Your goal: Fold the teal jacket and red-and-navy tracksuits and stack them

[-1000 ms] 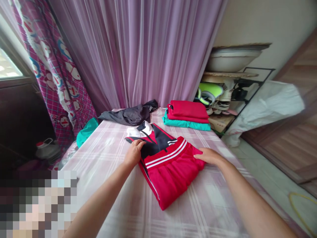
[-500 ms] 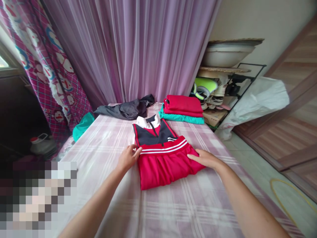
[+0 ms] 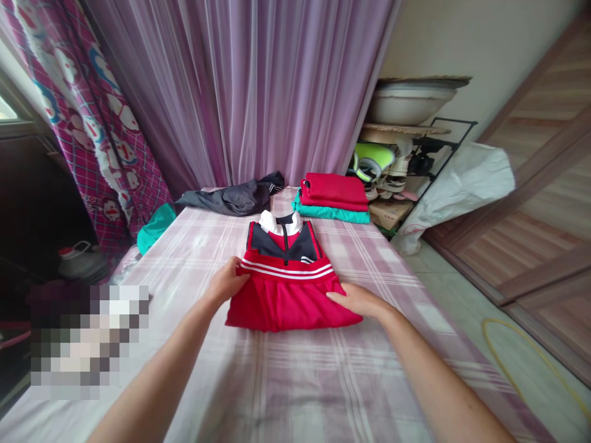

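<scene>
I rest my open left hand (image 3: 226,282) and flat right hand (image 3: 354,301) on either side of the folded red track jacket (image 3: 289,295) between them; soft, light cloth, best pinched at the lower fold (image 3: 290,325).

Soft daylight from the window (image 3: 7,112) at 10 o'clock lights the scene evenly with faint shadows, leaving the 9 o'clock corner dim, the folded red garment (image 3: 286,301) sharp at centre, the wooden door (image 3: 545,184) at 3 o'clock bowed by wide-angle distortion, and a pixelated patch (image 3: 90,335) at 8 o'clock.
</scene>
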